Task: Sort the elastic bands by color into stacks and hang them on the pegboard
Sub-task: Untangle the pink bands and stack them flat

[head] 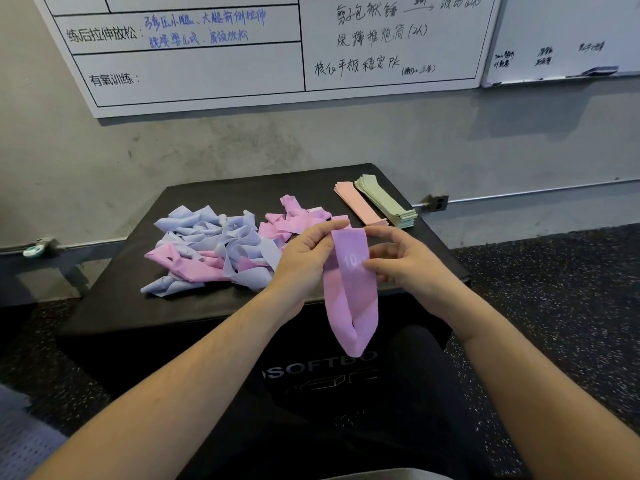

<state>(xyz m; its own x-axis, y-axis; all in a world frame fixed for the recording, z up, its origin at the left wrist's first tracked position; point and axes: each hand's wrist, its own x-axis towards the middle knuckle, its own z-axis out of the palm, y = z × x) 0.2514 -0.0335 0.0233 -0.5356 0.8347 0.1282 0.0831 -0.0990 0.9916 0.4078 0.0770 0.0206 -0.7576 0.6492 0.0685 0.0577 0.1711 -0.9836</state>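
Pinching a pink band point(350, 292) between my left hand point(304, 261) and right hand point(408, 261), I am letting it hang below them.

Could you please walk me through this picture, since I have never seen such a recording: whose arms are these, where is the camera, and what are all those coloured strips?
There is no machine here. A person wears a wide-angle camera on the head, so you look forward and down along their own arms. The left hand and right hand both pinch the top of one pink elastic band, which hangs down as a loop. In front stands a black padded box. On it lies an unsorted heap of pale blue and pink bands. At its far right corner are two neat stacks, a peach stack and a green stack, side by side. Whiteboards with handwriting hang on the wall behind.
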